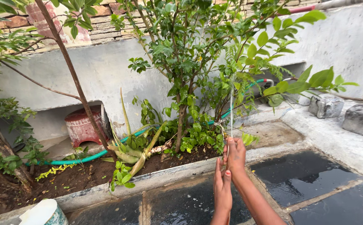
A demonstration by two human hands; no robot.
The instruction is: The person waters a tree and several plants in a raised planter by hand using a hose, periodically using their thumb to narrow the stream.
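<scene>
Head view showed me a rough concrete planter (169, 177) of dark soil beneath a leafy shrub (190, 54). A thin pale string (231, 104) hung taut from its branches; my right hand (235, 155) pinched it, left hand (222, 189) fingers pressed flat together alongside.

A red clay pot (81, 125) sits in a wall recess, far left of the fingers. Two grey stones (344, 113) lie to their right, and a green hose (85, 157) crosses the soil bed (73, 177) to their left.

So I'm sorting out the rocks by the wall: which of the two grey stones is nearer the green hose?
The left stone, the smaller one: it sits closer to the green hose end among the leaves, while the bigger stone lies further right.
</scene>
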